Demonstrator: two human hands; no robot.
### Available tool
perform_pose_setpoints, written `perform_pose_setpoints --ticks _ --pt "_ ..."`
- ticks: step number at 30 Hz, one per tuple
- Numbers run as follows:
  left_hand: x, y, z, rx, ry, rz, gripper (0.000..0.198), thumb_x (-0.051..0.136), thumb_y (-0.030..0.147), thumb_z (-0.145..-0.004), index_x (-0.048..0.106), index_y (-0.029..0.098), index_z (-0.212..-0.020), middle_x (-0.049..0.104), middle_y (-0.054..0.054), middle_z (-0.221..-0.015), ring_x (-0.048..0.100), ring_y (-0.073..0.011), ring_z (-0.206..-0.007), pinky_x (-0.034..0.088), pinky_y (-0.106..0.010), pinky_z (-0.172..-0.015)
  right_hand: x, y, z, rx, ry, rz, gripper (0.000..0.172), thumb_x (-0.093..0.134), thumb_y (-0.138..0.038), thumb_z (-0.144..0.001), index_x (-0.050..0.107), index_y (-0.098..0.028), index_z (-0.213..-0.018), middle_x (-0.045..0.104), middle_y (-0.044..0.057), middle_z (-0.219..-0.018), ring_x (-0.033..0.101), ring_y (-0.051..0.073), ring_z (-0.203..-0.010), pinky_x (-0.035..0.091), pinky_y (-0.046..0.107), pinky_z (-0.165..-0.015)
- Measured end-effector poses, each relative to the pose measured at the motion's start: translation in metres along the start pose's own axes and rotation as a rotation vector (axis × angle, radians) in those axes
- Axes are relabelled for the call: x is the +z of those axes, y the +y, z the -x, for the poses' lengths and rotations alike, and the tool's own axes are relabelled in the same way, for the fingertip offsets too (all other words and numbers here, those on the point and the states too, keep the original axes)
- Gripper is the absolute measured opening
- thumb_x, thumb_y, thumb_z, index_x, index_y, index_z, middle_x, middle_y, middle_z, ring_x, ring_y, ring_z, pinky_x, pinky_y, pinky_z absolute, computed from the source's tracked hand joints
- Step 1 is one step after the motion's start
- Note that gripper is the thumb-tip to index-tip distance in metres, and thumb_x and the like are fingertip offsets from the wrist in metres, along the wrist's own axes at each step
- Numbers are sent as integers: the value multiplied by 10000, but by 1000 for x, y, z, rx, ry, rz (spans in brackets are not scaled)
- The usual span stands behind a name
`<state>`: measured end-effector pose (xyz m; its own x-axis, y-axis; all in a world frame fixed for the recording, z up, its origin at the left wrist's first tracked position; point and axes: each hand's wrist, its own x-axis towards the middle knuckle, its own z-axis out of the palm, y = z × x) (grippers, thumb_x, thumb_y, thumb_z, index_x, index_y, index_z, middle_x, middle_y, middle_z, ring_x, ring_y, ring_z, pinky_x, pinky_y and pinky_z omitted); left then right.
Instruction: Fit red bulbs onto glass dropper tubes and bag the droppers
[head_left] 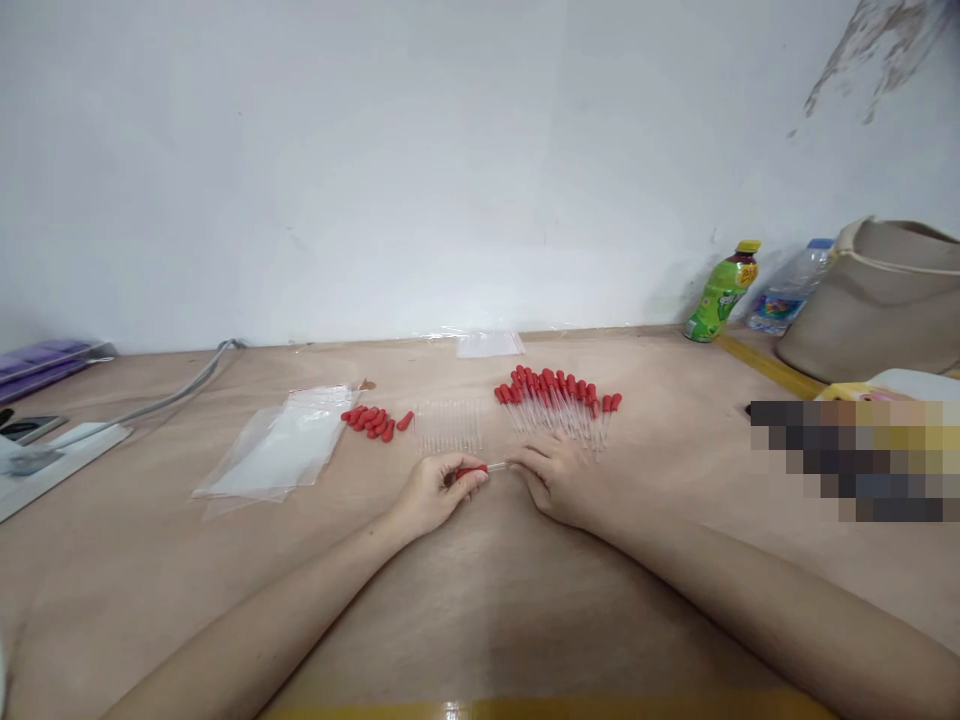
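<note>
Pinched in my left hand (439, 492) is a red rubber bulb (472, 470). A clear dropper tube (497, 466) runs from the bulb's mouth to my right hand (556, 478), whose fingers are closed on its other end. How deep the tube sits in the bulb I cannot tell. Just beyond my left hand lies a row of clear bare tubes (448, 425). Left of that row is a small pile of loose red bulbs (371, 421). Past my right hand, many droppers with red bulbs (555, 395) lie fanned out, bulbs toward the wall.
Clear plastic bags (281, 450) lie to the left, with another small bag (490, 345) by the wall. A grey cable (172, 385) crosses the left side. At the right stand a green drink bottle (721, 295), a water bottle (791, 290) and a beige bin (870, 300).
</note>
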<state>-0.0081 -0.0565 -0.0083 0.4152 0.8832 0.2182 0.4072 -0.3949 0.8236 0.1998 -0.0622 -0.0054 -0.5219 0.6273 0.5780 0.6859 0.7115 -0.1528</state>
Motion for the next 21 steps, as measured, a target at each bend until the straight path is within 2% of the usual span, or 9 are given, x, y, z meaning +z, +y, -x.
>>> perform_pose_setpoints --ticks 4,8,12,21 --pt "-5 0 0 93 31 -76 202 560 331 -771 655 195 -886 666 -29 -853 604 -148 -754 468 -241 -685 0 6 2 41 -10 -163 157 416 -212 -849 556 -153 -888 597 59 -835 526 152 -783 395 263 -687" --pt "-6 0 0 101 -2 -100 206 551 335 -773 666 190 -863 671 -26 -790 596 -144 -684 465 -235 -627 2 9 5 25 -43 -182 168 388 -208 -856 551 -167 -845 578 54 -796 520 149 -748 414 264 -668" --pt "-4 0 1 80 8 -130 219 561 345 -762 667 168 -833 657 -18 -684 549 -116 -558 438 -212 -533 3 3 7 44 -20 -188 167 392 -193 -849 554 -170 -813 578 37 -739 522 137 -710 402 251 -643" --pt "-3 -2 2 144 -8 -171 191 562 317 -762 670 179 -838 672 -25 -770 590 -131 -647 460 -224 -601 0 -7 3 73 -112 -104 226 379 -225 -853 592 -169 -802 605 38 -722 525 133 -642 357 239 -568"
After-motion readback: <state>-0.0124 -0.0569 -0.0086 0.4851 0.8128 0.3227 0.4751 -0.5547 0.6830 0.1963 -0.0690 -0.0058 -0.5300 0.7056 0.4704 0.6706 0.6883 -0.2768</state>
